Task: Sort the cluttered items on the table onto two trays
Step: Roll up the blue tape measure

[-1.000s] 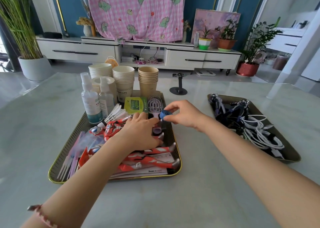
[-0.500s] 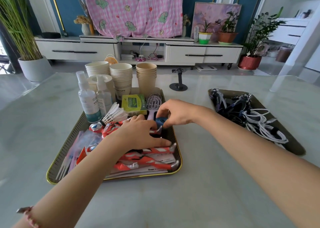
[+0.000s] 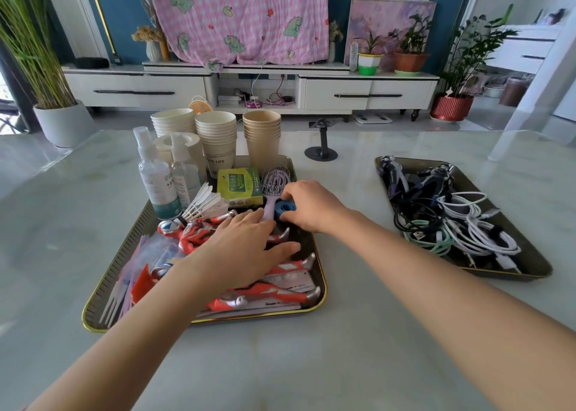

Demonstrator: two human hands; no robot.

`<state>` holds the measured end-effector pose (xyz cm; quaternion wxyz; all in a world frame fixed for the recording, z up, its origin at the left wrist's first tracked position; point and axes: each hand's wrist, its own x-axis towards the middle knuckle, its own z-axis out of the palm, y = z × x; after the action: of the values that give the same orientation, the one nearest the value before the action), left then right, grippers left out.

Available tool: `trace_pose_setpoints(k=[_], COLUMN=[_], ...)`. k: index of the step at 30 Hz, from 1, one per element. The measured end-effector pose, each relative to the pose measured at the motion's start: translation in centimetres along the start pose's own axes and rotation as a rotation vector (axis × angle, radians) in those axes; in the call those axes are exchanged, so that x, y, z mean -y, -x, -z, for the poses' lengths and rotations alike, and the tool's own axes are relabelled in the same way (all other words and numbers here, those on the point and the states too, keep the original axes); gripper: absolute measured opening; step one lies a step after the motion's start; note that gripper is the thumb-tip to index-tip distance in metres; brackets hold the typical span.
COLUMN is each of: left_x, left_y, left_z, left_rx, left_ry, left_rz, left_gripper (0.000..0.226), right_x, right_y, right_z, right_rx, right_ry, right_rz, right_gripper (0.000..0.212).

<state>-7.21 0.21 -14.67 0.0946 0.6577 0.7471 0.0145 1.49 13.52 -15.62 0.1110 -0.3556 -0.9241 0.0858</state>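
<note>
Right hand (image 3: 307, 206) pinches the blue tape roll (image 3: 285, 207) by the brush (image 3: 274, 186), left hand (image 3: 246, 248) flat and open; roll looks light, soft — grip its rim.

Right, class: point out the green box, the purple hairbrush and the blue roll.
green box (image 3: 239, 185), head view, its printed top face
purple hairbrush (image 3: 275, 181), head view, its bristle head
blue roll (image 3: 285, 207), head view, its outer band

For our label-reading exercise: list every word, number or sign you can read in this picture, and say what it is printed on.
"SIC LIFE" (start hidden): middle stack of paper cups.
Green box: printed characters and a logo, too small to read.
Two spray bottles: label marks, too blurred to read.
Ruler in the left tray: markings, unreadable.
Nothing else legible.
</note>
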Motion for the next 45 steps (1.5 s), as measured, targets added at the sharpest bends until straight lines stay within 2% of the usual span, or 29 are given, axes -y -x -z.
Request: trace_pose_setpoints(k=[4, 8, 10, 15, 20, 22, 24, 28, 30, 37, 41, 45], left_x=[-0.3, -0.3, -0.5, -1.2, -3.3, -3.8, -4.3, -6.6, -7.4, -7.0, -6.8, -7.6], left_y=[0.7, 0.6, 0.7, 2.0, 1.3, -0.3, -2.9, -10.0, -14.2, -26.9, -29.9, -28.3], left_z=[-0.6, -0.9, -0.8, 0.4, 1.4, 2.3, 3.5, 5.4, 5.6, 5.7, 6.1, 6.3], left_rx=[0.089, 0.088, 0.038, -0.234, -0.33, -0.373, -0.4, -0.276, -0.239, -0.314, -0.324, -0.513], left_ry=[-0.106, -0.106, -0.063, 0.109, 0.182, 0.236, 0.245, -0.01, -0.116, -0.238, -0.219, -0.204], left_rz=[0.035, 0.065, 0.062, 0.005, -0.098, -0.089, -0.05, -0.009, 0.005, 0.096, 0.151, 0.126], left_gripper=[0.076, 0.08, 0.078, 0.06, 0.048, 0.042, 0.04, 0.044, 0.042, 0.037, 0.029, 0.034], right_x=[-0.1, -0.1, 0.0, -1.2, -5.0, -6.0, -6.3, -6.4, -6.8, -9.2, -9.6, -9.5], right_y=[0.0, 0.3, 0.4, 2.6, 5.5, 5.8, 6.1, 5.7, 5.5, 3.5, 2.6, 2.8], right_z=[-0.1, -0.8, -0.8, 1.2, 3.8, 4.8, 5.8, 7.0, 6.9, 6.3, 6.3, 6.9], right_rx=[-0.019, -0.058, -0.077, -0.104, -0.083, -0.133, -0.219, -0.366, -0.381, -0.369, -0.321, -0.324], right_ry=[-0.13, -0.082, -0.136, -0.317, -0.38, -0.524, -0.771, -1.169, -1.221, -1.297, -1.347, -1.385], right_rz=[-0.007, -0.019, -0.032, -0.121, -0.256, -0.322, -0.395, -0.451, -0.427, -0.377, -0.314, -0.349], right_gripper=[0.047, 0.041, 0.037, 0.029, 0.025, 0.023, 0.019, 0.018, 0.016, 0.019, 0.017, 0.018])
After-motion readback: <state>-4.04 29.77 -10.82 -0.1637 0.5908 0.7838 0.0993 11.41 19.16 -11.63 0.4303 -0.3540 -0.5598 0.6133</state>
